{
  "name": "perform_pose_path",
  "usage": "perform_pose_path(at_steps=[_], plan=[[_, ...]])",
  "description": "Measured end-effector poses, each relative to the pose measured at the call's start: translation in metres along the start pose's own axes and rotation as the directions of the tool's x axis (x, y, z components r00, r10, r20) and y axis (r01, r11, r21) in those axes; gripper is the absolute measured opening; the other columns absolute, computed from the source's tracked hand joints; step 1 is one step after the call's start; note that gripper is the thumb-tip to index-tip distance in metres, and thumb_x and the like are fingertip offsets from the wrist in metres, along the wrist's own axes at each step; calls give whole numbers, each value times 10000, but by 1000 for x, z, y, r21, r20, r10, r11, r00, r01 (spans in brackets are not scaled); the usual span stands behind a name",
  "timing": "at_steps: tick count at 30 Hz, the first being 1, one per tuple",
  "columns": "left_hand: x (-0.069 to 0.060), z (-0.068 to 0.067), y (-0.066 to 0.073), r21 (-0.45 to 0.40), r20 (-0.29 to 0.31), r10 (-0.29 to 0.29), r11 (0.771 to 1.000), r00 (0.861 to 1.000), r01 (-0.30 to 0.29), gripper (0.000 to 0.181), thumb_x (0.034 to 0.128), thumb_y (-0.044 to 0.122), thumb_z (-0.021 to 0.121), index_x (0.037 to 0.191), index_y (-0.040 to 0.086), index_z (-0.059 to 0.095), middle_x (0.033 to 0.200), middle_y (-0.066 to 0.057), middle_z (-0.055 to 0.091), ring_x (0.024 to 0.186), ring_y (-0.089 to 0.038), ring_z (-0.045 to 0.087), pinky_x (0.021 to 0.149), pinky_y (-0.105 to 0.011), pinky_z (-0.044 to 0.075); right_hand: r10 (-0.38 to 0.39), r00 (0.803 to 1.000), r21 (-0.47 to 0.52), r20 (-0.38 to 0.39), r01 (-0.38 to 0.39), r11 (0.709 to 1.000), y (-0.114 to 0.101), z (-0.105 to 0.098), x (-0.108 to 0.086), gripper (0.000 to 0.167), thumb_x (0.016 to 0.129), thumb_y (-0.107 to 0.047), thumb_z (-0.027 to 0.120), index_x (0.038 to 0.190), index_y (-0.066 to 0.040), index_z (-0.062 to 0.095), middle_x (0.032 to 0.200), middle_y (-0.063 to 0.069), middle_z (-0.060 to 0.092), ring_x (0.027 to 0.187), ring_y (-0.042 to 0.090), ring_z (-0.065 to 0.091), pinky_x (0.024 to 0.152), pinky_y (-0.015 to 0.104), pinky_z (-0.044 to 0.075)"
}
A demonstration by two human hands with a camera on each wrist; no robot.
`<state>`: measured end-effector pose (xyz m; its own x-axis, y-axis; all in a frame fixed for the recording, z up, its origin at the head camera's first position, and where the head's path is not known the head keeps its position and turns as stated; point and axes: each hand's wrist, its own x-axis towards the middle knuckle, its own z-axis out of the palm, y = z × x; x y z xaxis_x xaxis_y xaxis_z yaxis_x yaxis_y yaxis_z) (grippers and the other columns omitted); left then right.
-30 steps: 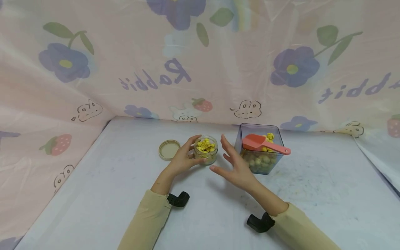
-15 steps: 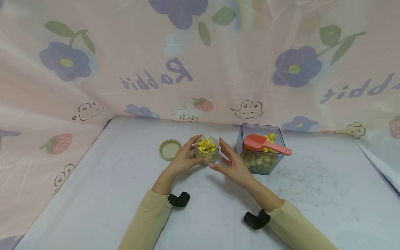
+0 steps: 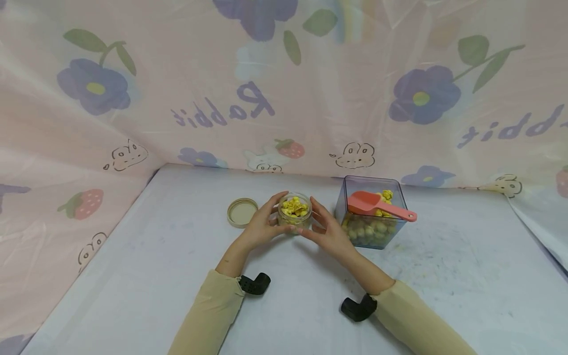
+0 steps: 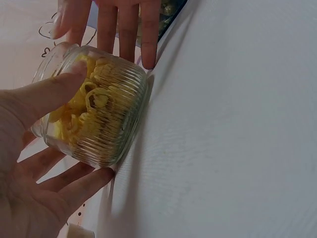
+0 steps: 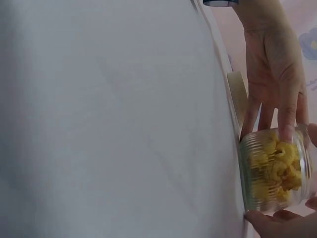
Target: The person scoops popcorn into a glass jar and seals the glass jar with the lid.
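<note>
A ribbed glass jar (image 3: 295, 222) of yellow popcorn (image 3: 295, 206) stands uncovered on the white table. My left hand (image 3: 259, 223) grips its left side, with the thumb (image 4: 59, 89) across the front and the fingers behind and low. From the right, my right hand (image 3: 334, 237) cups the jar, its thumb near the left thumb at the front and its fingers along the far right side. In the right wrist view, a right fingertip (image 5: 255, 218) meets the jar's base edge. The round lid (image 3: 242, 213) lies left of the jar, beside the left hand.
Just right of the right hand stands a clear bluish box (image 3: 366, 239) holding more popcorn. A pink scoop (image 3: 379, 204) lies across it, its handle over the right rim. Behind the table (image 3: 155, 276) hangs a printed pink curtain (image 3: 306, 113).
My right hand has moved left, from apart from the jar to up against its right side. The left hand has kept its hold on the jar.
</note>
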<state>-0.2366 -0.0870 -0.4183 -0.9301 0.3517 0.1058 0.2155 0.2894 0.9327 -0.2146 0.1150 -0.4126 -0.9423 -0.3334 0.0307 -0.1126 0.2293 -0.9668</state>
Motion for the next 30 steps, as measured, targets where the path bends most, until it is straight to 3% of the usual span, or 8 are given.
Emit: perform_pose_path(at_steps=[9, 20, 30], plan=[[-1, 0, 0, -6, 7, 16, 1000, 1000, -16, 837, 800, 51, 767, 1495, 139, 308, 1516, -128, 343, 1356, -395, 383, 1043, -451, 433, 16, 1000, 33, -19, -15, 999, 1, 1, 5, 806, 881, -43, 671, 1529, -57, 192, 1539, 209, 281, 1411, 381, 292, 1106, 475, 346], [-1, -4, 0, -18, 27, -20, 1000, 999, 21, 818, 810, 30, 749, 1491, 189, 324, 1531, -136, 304, 1365, -393, 367, 1058, -417, 417, 26, 999, 62, -29, -24, 998, 3, 2, 10, 773, 893, -79, 670, 1523, -74, 221, 1526, 205, 314, 1411, 362, 303, 1111, 476, 346], [0, -6, -2, -20, 40, -7, 1000, 999, 7, 814, 814, 24, 742, 1493, 180, 320, 1539, -150, 293, 1360, -403, 372, 1047, -444, 428, 27, 999, 50, -45, -24, 998, 8, 4, 15, 733, 885, -74, 679, 1501, -55, 281, 1483, 222, 376, 1372, 386, 362, 1111, 487, 346]])
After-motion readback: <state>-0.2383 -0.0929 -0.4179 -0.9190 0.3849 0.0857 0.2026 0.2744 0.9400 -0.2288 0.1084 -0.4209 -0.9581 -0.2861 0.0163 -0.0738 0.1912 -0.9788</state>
